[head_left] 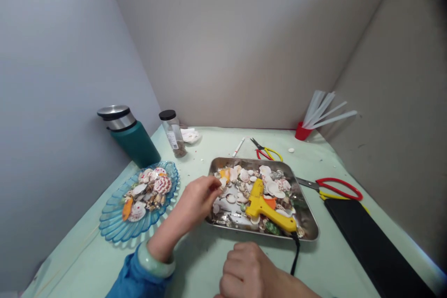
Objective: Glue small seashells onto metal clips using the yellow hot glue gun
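Observation:
My left hand [198,201], in a blue sleeve with a pale green bangle, reaches to the left edge of a metal tray [310,223] full of seashells [272,186], its fingertips pinched on a small shell. A yellow glue gun [262,205] lies across the shells, its black cord running off the near edge. My right hand [244,267] rests as a loose fist on the table just in front of the tray; nothing shows in it.
A blue glass plate [115,223] with shells sits at left. Behind it stand a teal flask [134,139] and a black-capped jar [173,134]. Red-handled scissors [333,188], small snips [265,151], a red cup of glue sticks [316,121] and a black flat object [373,247] are at right.

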Available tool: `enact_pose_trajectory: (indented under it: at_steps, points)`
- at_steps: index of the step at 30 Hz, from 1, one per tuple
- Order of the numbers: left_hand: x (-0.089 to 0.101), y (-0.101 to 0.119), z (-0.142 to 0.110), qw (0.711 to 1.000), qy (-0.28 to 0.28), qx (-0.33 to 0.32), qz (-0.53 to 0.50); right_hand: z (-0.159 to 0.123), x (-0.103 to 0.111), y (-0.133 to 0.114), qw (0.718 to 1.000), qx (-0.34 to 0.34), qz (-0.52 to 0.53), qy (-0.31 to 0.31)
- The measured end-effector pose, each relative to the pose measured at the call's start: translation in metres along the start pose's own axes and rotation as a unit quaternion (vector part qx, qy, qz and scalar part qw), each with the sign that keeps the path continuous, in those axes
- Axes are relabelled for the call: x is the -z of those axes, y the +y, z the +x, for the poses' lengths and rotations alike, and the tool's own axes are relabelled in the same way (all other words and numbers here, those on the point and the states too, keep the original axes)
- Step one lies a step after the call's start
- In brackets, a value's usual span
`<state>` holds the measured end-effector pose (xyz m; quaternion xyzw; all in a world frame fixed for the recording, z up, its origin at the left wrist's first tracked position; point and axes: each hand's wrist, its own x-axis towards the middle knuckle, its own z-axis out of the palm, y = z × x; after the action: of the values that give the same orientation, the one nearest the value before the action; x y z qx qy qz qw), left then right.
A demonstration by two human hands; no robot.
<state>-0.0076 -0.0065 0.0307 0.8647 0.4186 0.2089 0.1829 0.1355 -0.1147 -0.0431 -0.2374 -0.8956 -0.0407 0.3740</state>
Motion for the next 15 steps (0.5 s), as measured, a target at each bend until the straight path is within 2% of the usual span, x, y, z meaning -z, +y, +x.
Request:
enact_pose_trajectory:
  at_steps: [3, 8, 15]
  points:
    - [0.006, -0.003, -0.005, 0.986, 0.029, 0.069, -0.152, -0.003, -0.001, 0.0, 1.0, -0.009, 0.003, -0.026]
    - [0.002, -0.006, -0.008, 0.953, -0.009, 0.131, -0.273, -0.007, -0.004, 0.001, 0.999, -0.013, 0.011, -0.037]
    - [0.003, -0.002, -0.016, 0.88, 0.01, 0.188, -0.436, -0.007, -0.004, 0.003, 0.999, -0.043, 0.027, -0.011]
